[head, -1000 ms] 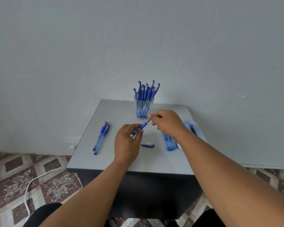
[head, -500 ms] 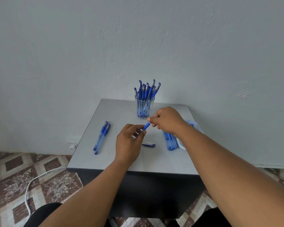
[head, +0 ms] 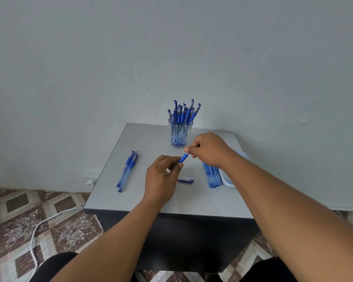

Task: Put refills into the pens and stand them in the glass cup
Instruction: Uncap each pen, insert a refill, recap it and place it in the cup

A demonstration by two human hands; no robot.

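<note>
The left hand point(head: 161, 180) grips the clear barrel of a blue-gripped plastic pen point(head: 183, 158) above the grey square table point(head: 151, 198); the right hand point(head: 209, 148) pinches its tip end. The pen-filled glass cup point(head: 180, 133) stands at 12 o'clock, near the far edge. Bare tabletop lies at 6 o'clock.

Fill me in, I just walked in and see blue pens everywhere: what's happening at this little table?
A person is putting a pen together over the grey table. The left hand grips its barrel while the right hand pinches the tip end. A loose cap lies below the hands. Finished pens fill the glass cup; two pens lie to the left, and a row of pens waits beside a white tray.
</note>
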